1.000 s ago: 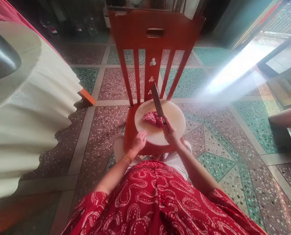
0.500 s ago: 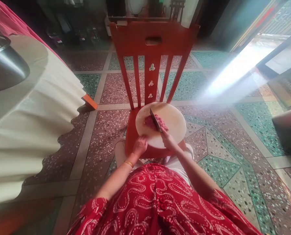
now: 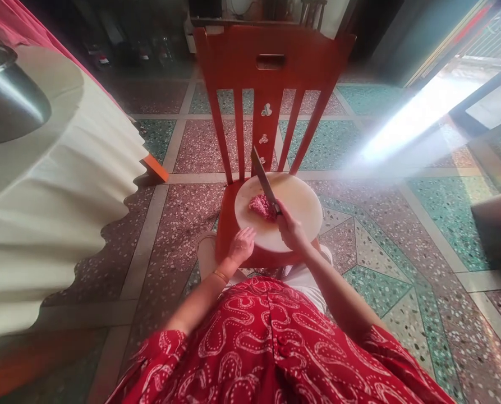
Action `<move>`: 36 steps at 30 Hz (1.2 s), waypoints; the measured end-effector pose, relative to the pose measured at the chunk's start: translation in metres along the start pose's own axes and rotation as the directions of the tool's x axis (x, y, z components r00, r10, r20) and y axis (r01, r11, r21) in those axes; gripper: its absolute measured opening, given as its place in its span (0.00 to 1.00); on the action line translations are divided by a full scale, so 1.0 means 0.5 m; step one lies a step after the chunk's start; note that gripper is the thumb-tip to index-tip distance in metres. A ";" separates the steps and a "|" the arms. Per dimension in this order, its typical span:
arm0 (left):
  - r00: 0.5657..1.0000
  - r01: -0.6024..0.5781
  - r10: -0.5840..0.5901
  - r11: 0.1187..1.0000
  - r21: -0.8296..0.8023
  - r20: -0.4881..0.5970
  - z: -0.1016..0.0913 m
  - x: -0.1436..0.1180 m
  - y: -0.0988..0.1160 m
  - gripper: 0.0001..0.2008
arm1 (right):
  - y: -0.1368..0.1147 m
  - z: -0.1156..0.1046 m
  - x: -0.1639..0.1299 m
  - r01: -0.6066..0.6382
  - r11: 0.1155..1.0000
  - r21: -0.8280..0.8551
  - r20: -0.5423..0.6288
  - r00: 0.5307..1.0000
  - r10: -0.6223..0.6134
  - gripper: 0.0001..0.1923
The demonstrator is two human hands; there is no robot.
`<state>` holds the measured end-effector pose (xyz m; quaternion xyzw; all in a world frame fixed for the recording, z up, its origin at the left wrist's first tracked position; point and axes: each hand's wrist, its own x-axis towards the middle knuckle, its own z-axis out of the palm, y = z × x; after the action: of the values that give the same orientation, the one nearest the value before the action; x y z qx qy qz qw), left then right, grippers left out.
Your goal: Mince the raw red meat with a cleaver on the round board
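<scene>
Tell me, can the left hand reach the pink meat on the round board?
Probably yes. The left hand rests on the board's near edge, and bare board lies between it and the meat; the knife is on the far side.

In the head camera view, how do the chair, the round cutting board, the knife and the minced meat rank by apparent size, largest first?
1. chair
2. round cutting board
3. knife
4. minced meat

The knife is longer than the meat, but the two cover similar area, so their order is unsure.

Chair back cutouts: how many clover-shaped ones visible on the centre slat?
2 clear: upper cutout, middle cutout. A third may sit lower, hidden behind the knife in the right hand.
</scene>
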<state>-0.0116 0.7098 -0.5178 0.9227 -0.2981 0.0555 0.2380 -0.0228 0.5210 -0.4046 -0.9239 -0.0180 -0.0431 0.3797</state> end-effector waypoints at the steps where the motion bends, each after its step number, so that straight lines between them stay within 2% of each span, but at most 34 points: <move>1: 1.000 0.006 -0.006 1.000 0.000 -0.001 -0.002 -0.001 0.001 0.18 | 0.000 0.004 0.000 0.014 1.000 0.004 -0.037 0.999 -0.014 0.28; 2: 1.000 0.010 -0.010 1.000 -0.003 -0.001 -0.004 -0.001 0.003 0.18 | 0.001 0.009 -0.001 -0.013 1.000 0.006 -0.031 0.999 0.013 0.28; 6: 1.000 0.001 -0.001 1.000 -0.018 0.014 -0.011 -0.006 0.005 0.19 | 0.011 0.019 -0.005 -0.198 0.980 -0.018 0.173 0.965 0.198 0.27; 7: 1.000 0.000 0.000 1.000 -0.018 0.015 -0.011 -0.008 0.005 0.18 | 0.010 0.017 -0.005 -0.184 0.983 -0.002 0.158 0.970 0.182 0.27; 9: 1.000 0.002 -0.002 1.000 -0.022 0.018 -0.009 -0.011 0.002 0.18 | 0.003 0.012 -0.006 -0.079 0.996 0.045 0.048 0.996 0.077 0.27; 11: 1.000 0.010 -0.010 1.000 -0.027 0.012 -0.004 -0.013 -0.001 0.17 | 0.000 0.013 -0.008 -0.005 0.998 0.058 -0.018 1.000 0.006 0.27; 13: 1.000 0.017 -0.017 0.999 -0.033 0.004 0.001 -0.015 -0.003 0.18 | 0.005 0.020 -0.014 -0.056 0.998 0.017 0.055 0.997 0.055 0.27; 16: 1.000 0.017 -0.017 0.998 -0.056 0.001 0.004 -0.014 -0.004 0.19 | 0.012 0.024 -0.021 -0.172 0.983 -0.070 0.184 0.966 0.183 0.27; 22: 1.000 0.006 -0.007 0.999 -0.039 -0.019 -0.001 -0.011 -0.002 0.18 | -0.002 0.024 -0.024 -0.062 0.998 0.004 0.097 0.993 0.062 0.28; 27: 1.000 -0.009 0.009 1.000 -0.009 0.005 -0.002 -0.014 -0.001 0.20 | 0.021 0.034 -0.029 -0.136 0.987 -0.084 0.196 0.969 0.150 0.25; 32: 1.000 0.001 -0.001 1.000 -0.005 -0.007 -0.002 -0.013 -0.001 0.18 | 0.022 0.027 -0.034 -0.049 0.998 -0.043 0.134 0.989 0.054 0.27; 36: 1.000 -0.022 0.022 1.000 0.005 -0.003 -0.003 -0.012 0.001 0.19 | 0.024 0.030 -0.047 -0.080 0.992 -0.098 0.187 0.977 0.098 0.25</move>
<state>-0.0166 0.7132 -0.5178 0.9200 -0.3076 0.0601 0.2352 -0.0446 0.5228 -0.4259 -0.9398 -0.0112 0.0623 0.3358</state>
